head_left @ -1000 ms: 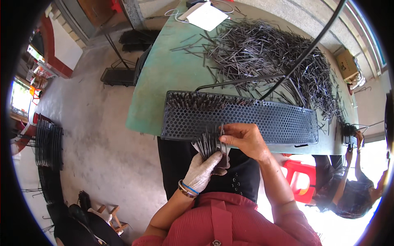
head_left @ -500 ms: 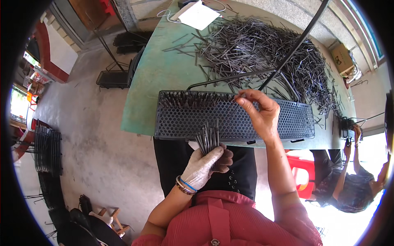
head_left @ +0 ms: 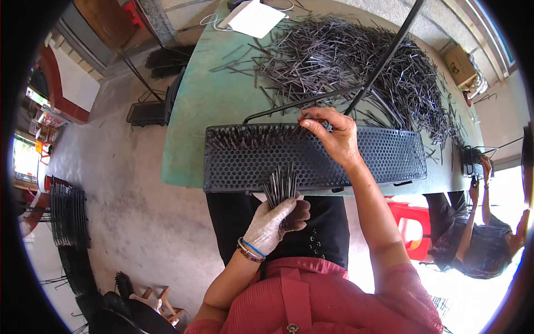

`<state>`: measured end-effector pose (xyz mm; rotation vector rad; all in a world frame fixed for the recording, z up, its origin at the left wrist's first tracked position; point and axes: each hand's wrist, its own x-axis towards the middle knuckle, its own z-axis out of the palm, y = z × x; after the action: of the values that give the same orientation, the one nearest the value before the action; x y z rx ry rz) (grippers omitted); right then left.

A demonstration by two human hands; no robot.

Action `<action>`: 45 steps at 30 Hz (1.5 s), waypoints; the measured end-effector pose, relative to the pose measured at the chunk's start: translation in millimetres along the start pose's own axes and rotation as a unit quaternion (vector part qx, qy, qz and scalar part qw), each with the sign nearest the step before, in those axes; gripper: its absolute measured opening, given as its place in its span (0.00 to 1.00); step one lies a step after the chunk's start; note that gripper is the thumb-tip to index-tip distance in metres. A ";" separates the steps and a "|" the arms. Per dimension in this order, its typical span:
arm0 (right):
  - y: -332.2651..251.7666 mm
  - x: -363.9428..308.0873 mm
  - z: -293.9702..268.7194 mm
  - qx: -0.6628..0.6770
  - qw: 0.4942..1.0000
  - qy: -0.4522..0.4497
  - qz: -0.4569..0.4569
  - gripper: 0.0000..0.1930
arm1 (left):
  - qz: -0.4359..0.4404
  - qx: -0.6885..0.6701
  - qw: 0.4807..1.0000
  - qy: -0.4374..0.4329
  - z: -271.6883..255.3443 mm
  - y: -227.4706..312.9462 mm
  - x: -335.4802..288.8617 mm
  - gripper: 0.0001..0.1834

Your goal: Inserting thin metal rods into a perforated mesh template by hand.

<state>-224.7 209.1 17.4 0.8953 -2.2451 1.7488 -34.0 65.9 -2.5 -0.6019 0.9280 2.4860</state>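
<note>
A long black perforated panel (head_left: 267,167) with a bent metal frame and handle (head_left: 384,58) lies along the near edge of the green table. Dark thin strips (head_left: 239,136) stand in the holes along its far left part, like bristles. My gloved left hand (head_left: 271,222) is closed around a bundle of the same strips (head_left: 281,186), their tips pointing away just over the panel's near edge. Bare, my right hand (head_left: 334,133) pinches at the far row of holes, at the right end of the filled part. The strip in its fingertips is mostly hidden.
A large heap of loose dark strips (head_left: 334,61) covers the far part of the table (head_left: 189,150). A white box (head_left: 253,18) with a cable sits at the back. Similar black panels (head_left: 69,214) stand at the left. Another person (head_left: 473,245) works at the right by a red chair (head_left: 411,228).
My right hand has moved slightly left and away from me along the far row of holes. My left hand keeps its bundle, nearly still. The view has shifted a little.
</note>
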 end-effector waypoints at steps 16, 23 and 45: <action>10.1 -3.8 -0.7 -0.114 0.988 -0.071 -0.077 0.09 | -0.015 0.036 0.999 0.021 4.2 7.1 1.1 0.16; 5.6 -7.2 2.7 -0.203 0.961 -0.083 -0.171 0.11 | 0.007 0.093 0.996 0.010 1.8 5.7 2.2 0.14; -39.0 -63.0 4.2 0.159 0.934 -0.112 0.300 0.11 | 0.054 0.040 0.997 0.047 8.6 2.0 -4.4 0.15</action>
<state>-151.7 222.3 19.0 0.4901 -2.6242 2.4333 -33.6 69.5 6.7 -0.6641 1.1175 2.5192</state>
